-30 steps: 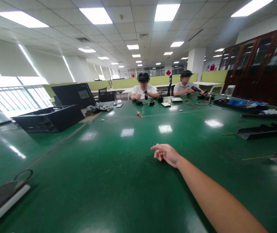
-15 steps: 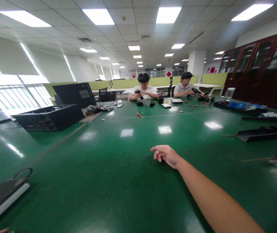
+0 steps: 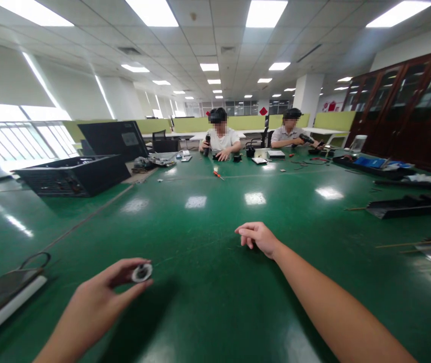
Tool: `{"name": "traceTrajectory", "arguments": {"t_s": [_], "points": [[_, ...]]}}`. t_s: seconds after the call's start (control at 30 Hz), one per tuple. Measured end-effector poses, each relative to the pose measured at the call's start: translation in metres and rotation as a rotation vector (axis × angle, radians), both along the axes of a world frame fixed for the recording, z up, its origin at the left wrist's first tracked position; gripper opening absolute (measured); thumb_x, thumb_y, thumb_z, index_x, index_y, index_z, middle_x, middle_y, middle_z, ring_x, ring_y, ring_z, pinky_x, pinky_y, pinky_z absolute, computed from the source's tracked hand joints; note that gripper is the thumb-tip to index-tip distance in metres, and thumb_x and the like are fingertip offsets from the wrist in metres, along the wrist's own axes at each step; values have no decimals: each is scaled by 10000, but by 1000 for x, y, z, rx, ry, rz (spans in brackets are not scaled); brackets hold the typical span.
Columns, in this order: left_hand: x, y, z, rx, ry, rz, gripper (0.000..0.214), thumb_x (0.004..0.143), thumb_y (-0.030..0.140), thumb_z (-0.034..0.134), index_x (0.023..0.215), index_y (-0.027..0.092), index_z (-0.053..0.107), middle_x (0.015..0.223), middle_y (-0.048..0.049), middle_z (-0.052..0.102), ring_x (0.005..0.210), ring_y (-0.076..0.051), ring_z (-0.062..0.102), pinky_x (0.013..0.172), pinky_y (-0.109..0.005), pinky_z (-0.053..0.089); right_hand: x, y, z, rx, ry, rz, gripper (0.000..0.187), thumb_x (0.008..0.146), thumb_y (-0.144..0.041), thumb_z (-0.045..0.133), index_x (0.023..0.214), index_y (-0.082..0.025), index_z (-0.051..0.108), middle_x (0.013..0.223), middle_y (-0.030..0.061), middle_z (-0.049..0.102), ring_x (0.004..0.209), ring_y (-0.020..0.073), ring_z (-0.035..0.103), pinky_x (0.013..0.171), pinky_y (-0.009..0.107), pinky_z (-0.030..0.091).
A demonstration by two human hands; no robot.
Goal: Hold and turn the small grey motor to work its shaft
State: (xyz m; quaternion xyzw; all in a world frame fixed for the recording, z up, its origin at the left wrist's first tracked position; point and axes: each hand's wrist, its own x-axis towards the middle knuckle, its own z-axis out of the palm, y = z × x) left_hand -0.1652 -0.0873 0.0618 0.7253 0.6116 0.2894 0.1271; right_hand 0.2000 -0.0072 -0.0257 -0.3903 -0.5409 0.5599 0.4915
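Observation:
My left hand (image 3: pixel 100 302) reaches in from the lower left and pinches a small round white and black part (image 3: pixel 141 273) between thumb and fingers, just above the green table (image 3: pixel 200 282). My right hand (image 3: pixel 258 238) rests on the table further ahead, fingers loosely curled and pointing left, with nothing visible in them.
A flat dark case with a white edge and a loop (image 3: pixel 5 297) lies at the left edge. A black computer chassis (image 3: pixel 73 175) stands far left. Dark metal panels (image 3: pixel 412 204) lie at the right. Two other people (image 3: pixel 219 138) (image 3: pixel 291 133) work with tools at the far end, near a red screwdriver (image 3: pixel 218 175).
My left hand has come into view from the lower left, holding the small round part. My right hand has stayed almost in place.

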Motion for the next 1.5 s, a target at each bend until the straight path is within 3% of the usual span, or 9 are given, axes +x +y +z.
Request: {"name": "traceTrajectory", "arguments": {"t_s": [0.07,0.17,0.3,0.47,0.7,0.93,1.23,1.37,1.5], "points": [[42,22,-2,-62,-80,-189,471,707,559,695,1031,217,681,957,-52,726,842,-247,684,809,-367,562,-4,-1,0,-4,-45,-27,262,715,-292,671,898,-108,706,562,3,652,380,70,435,414,205,282],[104,54,-14,60,-109,-331,345,773,417,678,1055,219,689,1013,-65,696,874,-237,658,783,-348,547,-10,0,1,-5,-90,-83,317,695,-218,599,983,-110,678,557,-9,645,370,77,442,403,206,302],[144,81,-43,88,-130,-490,292,796,253,653,1084,215,688,989,-68,660,880,-212,629,775,-313,520,-16,-3,-4,37,-118,-175,523,655,-189,627,1175,-146,584,667,-37,636,404,74,458,418,206,344],[139,83,-66,56,-190,-582,362,768,183,695,1124,231,649,1024,-51,660,948,-210,613,869,-332,475,-20,-14,-10,136,-286,-119,599,651,-120,646,1237,-195,550,905,-1,631,482,51,422,466,203,362],[138,78,-66,-4,-254,-532,257,732,143,717,973,215,663,928,-23,677,864,-194,621,777,-299,466,-27,-23,-4,223,-444,-84,338,689,-130,680,1018,-207,653,913,37,669,818,193,620,728,295,475],[137,85,-67,-68,-314,-553,263,724,172,747,974,232,691,910,-21,678,837,-189,622,748,-283,468,-28,-25,-4,142,-395,-117,283,705,-115,639,974,-200,657,842,25,657,686,160,602,612,262,451],[137,86,-68,-79,-335,-515,264,727,191,748,982,227,690,930,-25,687,854,-192,631,765,-289,490,-30,-25,1,146,-430,-145,145,766,-235,680,899,-203,731,788,36,703,679,188,620,613,285,452],[137,87,-67,-82,-349,-515,262,733,192,750,985,228,689,937,-22,686,855,-187,632,760,-285,486,-28,-25,1,173,-494,-125,168,823,-298,645,906,-201,753,786,49,710,684,198,625,618,296,457],[137,86,-68,-106,-402,-518,262,741,219,745,995,224,683,946,-24,686,867,-189,637,770,-290,499,-30,-27,2,174,-396,-162,262,782,-278,687,1031,-207,725,876,58,718,757,212,654,677,311,494]]}}
